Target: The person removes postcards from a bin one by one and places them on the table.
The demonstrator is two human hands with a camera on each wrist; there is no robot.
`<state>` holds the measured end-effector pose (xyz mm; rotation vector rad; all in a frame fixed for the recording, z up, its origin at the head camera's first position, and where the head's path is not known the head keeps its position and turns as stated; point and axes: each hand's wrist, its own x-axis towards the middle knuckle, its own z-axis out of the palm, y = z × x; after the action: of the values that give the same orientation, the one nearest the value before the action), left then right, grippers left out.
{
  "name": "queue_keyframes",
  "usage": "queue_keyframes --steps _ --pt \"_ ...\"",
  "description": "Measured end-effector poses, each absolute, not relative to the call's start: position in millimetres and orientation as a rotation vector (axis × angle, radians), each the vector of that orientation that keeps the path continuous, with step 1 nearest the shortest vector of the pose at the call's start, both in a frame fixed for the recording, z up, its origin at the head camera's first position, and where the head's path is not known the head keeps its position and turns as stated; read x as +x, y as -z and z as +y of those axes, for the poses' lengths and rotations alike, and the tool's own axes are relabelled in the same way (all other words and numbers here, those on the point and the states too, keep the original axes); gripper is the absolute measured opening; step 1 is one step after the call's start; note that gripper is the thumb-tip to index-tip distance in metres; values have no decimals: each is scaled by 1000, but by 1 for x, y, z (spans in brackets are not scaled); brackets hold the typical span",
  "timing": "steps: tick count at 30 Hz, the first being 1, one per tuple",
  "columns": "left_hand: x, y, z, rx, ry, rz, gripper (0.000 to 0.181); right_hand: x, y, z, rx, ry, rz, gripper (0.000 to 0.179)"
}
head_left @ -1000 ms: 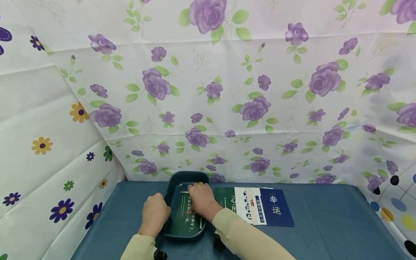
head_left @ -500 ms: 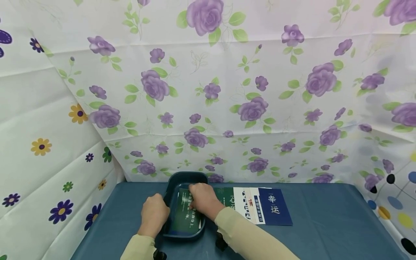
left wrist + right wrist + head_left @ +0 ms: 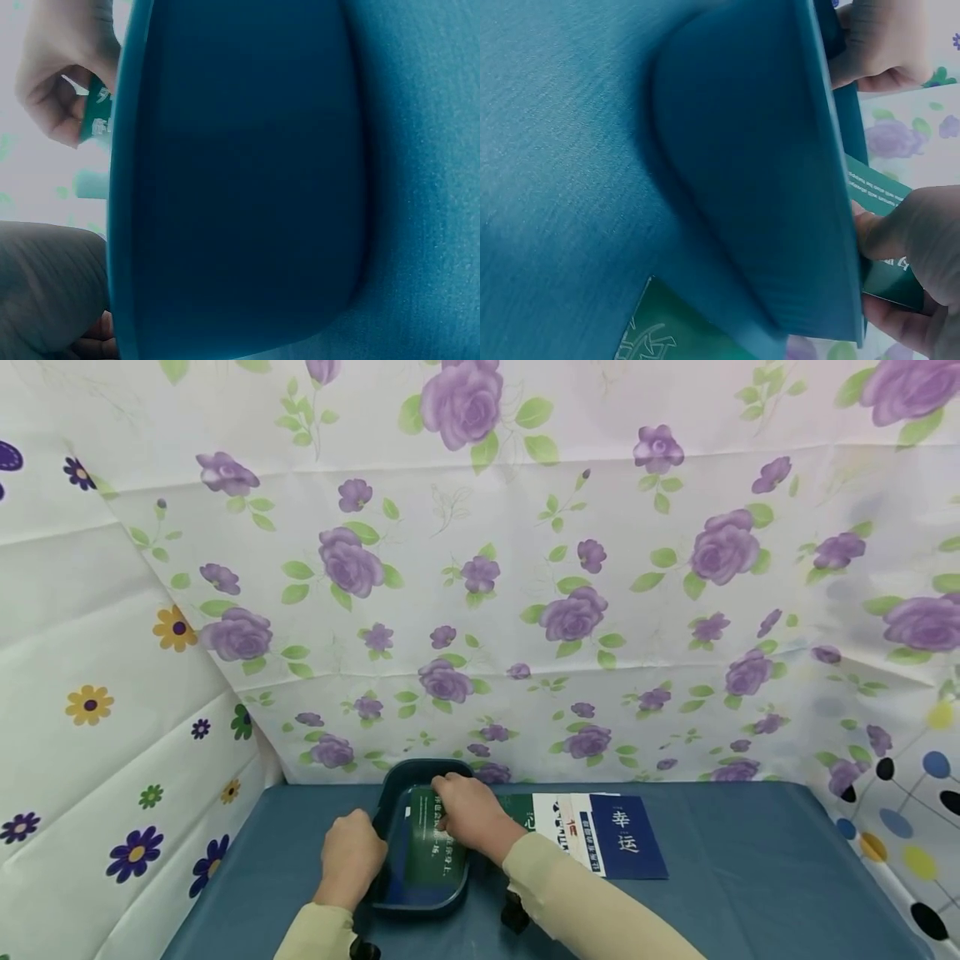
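Note:
My left hand (image 3: 351,858) grips the left rim of a dark teal plastic tray (image 3: 422,909). Inside the tray, a green card (image 3: 427,852) with white Chinese lettering is pinched by my right hand (image 3: 476,814) at its upper right edge. The right wrist view shows thumb and fingers on both sides of this green card (image 3: 889,281), just over the tray rim. A flat blue surface (image 3: 395,889), with a small white patch above it, shows beside the card on the tray floor. The left fingertips are mostly hidden behind the rim.
Just right of the tray lies an overlapping row of cards: a green one (image 3: 517,807), white printed ones (image 3: 551,814) and a navy blue one (image 3: 632,847). A flowered cloth wall (image 3: 525,710) rises behind the blue-covered table (image 3: 727,860).
My right hand has drawn the green card slightly up and right within the tray, so more blue shows at its left. My left hand keeps its grip on the rim. The head view has shifted slightly.

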<state>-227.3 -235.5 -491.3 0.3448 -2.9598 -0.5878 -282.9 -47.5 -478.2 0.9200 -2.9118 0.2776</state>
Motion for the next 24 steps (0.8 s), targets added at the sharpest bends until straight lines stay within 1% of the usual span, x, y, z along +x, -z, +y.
queue_keyframes --steps 8,17,24 --pt "-227 488 -235 364 573 -2981 8 -283 471 -37 937 -437 -2913 49" --pt "-227 492 -236 371 579 -2977 6 -277 455 -23 935 -796 -2896 43" --pt "-228 492 -236 366 568 -2962 7 -279 445 -5 797 -1109 -2777 35"
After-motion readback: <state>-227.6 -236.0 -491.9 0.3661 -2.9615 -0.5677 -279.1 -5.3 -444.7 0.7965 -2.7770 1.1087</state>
